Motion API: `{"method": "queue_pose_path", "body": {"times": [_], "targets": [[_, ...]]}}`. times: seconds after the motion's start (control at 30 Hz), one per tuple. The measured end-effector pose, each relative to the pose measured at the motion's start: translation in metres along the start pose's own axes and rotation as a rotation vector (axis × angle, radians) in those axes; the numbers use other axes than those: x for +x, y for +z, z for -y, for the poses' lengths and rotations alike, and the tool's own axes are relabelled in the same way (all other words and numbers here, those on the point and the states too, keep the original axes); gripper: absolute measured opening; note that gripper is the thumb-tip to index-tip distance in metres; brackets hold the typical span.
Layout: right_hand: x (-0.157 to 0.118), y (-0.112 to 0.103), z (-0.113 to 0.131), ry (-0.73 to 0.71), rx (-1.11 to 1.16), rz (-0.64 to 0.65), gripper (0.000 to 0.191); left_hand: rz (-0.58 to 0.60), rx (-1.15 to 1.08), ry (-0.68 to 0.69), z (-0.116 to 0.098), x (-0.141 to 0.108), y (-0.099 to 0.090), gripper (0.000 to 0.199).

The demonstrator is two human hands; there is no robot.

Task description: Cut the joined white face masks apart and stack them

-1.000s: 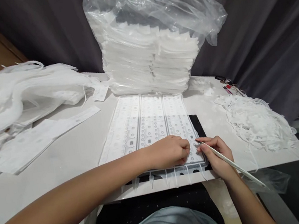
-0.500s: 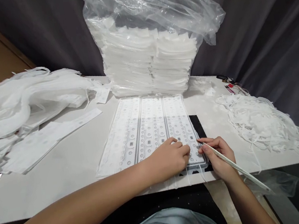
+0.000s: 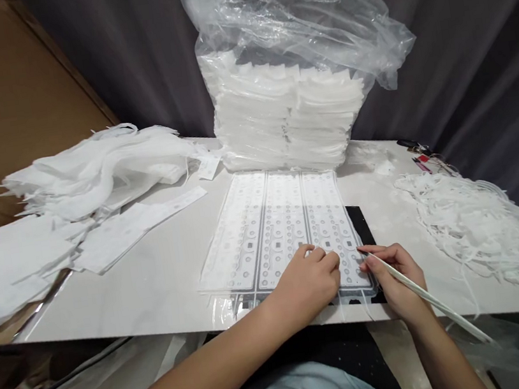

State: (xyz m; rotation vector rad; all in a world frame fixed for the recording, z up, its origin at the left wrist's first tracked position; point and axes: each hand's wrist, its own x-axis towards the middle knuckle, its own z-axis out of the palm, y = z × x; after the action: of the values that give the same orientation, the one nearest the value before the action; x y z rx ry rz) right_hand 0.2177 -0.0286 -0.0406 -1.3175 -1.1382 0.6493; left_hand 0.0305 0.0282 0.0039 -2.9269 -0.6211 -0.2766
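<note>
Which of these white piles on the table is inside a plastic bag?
The tall stack at the back, just beyond the patterned sheets. Clear plastic surrounds it, while the loose sheets on the left and tangled strips on the right lie unbagged.

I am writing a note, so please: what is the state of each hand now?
Left hand: curled over the white sheet; cannot tell if it grips anything.
Right hand: closed, holding a thin white stick.

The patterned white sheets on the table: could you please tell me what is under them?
A flat black piece peeks out beyond the right edge of the patterned white sheets; anything else beneath is covered.
</note>
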Motion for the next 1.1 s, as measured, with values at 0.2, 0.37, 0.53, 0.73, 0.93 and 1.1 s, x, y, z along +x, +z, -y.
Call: {"method": "queue_pose_path", "body": {"times": [0.2,0.37,0.53,0.73,0.93,1.1], "targets": [[0.000,0.001,0.000,-0.008,-0.007,-0.008,0.020,0.094,-0.042,0.039,0.004,0.008,0.000,0.014],[0.001,0.002,0.001,0.006,0.011,-0.014,0.021,0.163,-0.058,0.060,0.010,0.010,0.001,0.016],[0.002,0.000,0.002,0.012,-0.002,-0.003,0.020,0.125,-0.146,0.051,0.014,0.003,0.001,0.016],[0.003,0.000,0.005,0.029,-0.011,-0.003,0.021,0.002,-0.431,-0.217,0.023,-0.009,-0.006,0.018],[0.000,-0.001,0.000,0.056,-0.009,0.040,0.019,-0.065,-0.383,-0.083,0.013,-0.008,0.013,0.010],[0.000,-0.002,-0.001,0.065,-0.013,0.036,0.019,-0.040,-0.140,-0.026,0.003,-0.001,0.010,0.014]]}}
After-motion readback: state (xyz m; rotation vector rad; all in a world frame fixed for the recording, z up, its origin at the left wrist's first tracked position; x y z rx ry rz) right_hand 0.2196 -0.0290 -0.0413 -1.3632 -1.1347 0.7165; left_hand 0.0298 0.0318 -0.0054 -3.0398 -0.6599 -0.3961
